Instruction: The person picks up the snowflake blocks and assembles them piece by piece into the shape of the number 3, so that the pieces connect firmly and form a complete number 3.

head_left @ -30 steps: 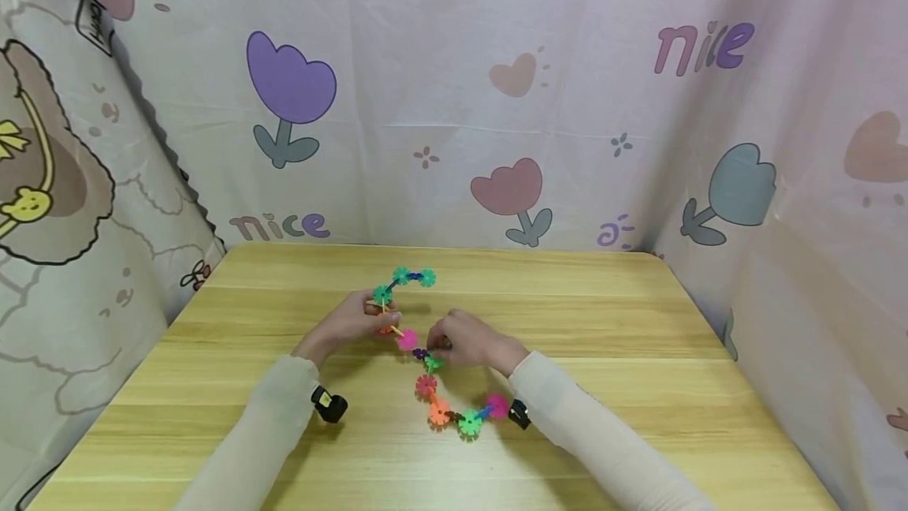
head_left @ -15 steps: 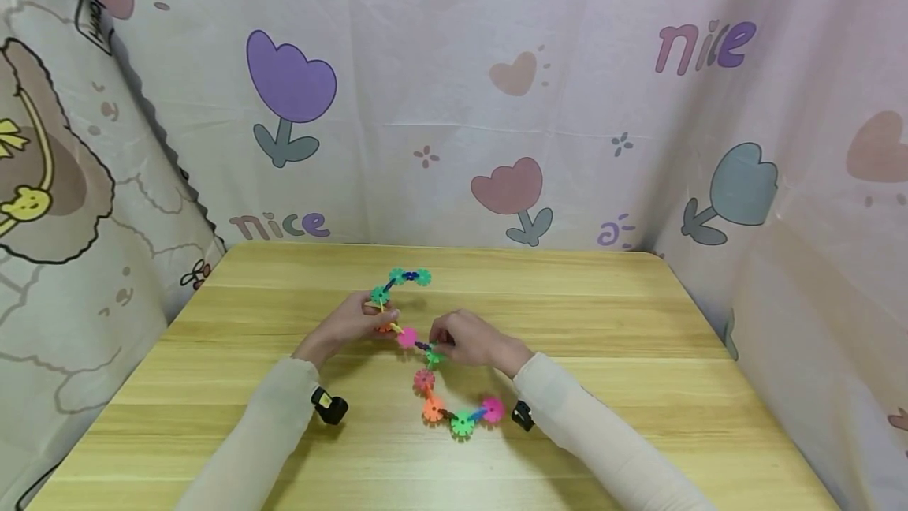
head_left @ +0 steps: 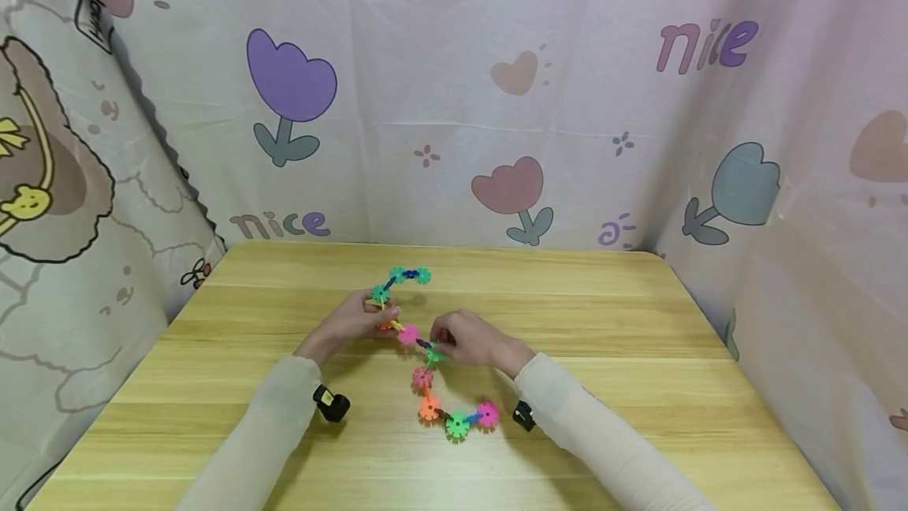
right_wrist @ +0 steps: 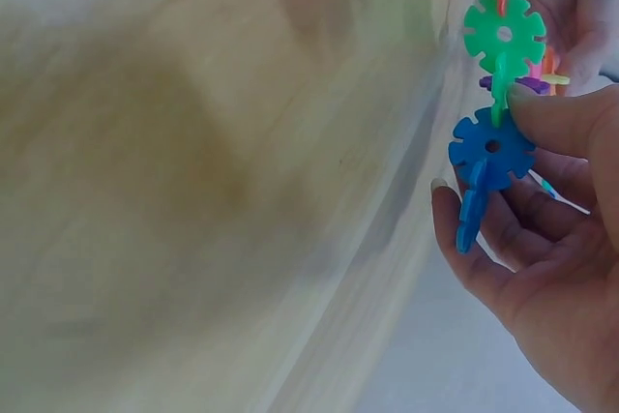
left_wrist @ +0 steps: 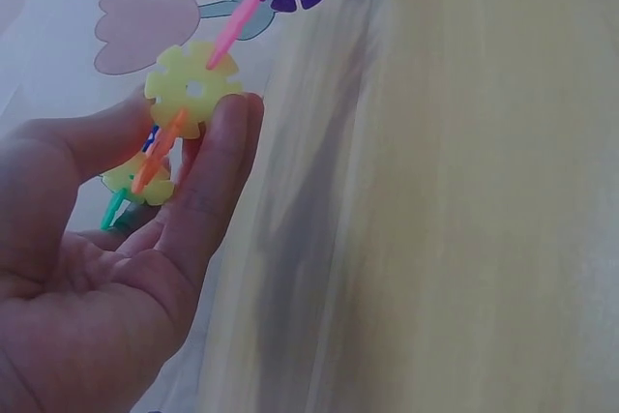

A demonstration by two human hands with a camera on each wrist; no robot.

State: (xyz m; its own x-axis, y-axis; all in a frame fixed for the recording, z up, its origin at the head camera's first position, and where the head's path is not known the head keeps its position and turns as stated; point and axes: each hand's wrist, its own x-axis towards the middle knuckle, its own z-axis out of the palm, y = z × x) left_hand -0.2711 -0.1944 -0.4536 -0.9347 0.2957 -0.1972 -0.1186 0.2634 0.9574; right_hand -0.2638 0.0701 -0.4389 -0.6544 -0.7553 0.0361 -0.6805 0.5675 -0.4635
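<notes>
Tulip-print cloth backs the wooden surface (head_left: 638,337), where the snowflake-disc chain (head_left: 423,377) snakes from far edge toward near edge between my hands: left hand (head_left: 351,322) pinches its farther half, right hand (head_left: 464,340) its middle.

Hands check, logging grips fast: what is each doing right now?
Left hand: pinches the snowflake-disc chain near its yellow disc.
Right hand: grips the chain at its blue disc.
</notes>
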